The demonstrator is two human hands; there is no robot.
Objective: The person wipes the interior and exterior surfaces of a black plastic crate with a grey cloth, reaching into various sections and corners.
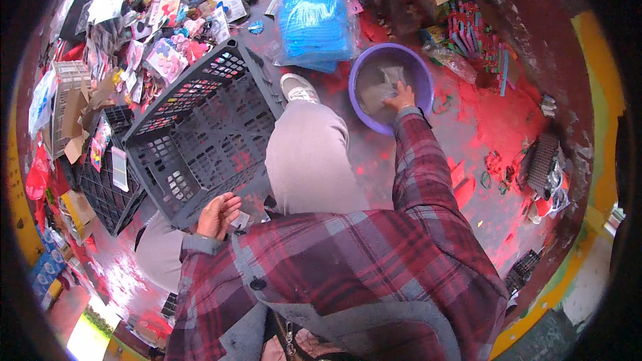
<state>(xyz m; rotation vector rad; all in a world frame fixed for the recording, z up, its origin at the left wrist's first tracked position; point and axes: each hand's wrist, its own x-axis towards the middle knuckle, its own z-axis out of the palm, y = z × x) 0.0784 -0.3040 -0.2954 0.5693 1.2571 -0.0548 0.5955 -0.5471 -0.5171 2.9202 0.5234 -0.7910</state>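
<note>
Fingers of the right hand (402,99) are touching a greyish sheet (392,76) inside a purple basin (426,83); whether they are clamping it, I cannot tell. Fingers of the left hand (218,216) are extending side by side, slightly bent, near a black crate (257,79). A blue bundle (314,27) is lying beyond.

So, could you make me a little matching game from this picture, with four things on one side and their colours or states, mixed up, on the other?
1. Basin
2. Large crate
3. Wrapped bundle
4. Right hand

A. Blue
B. Touching a thin, see-through piece
C. Black, with slotted walls
D. Purple

Pairs: 1-D; 2-C; 3-A; 4-B
</note>
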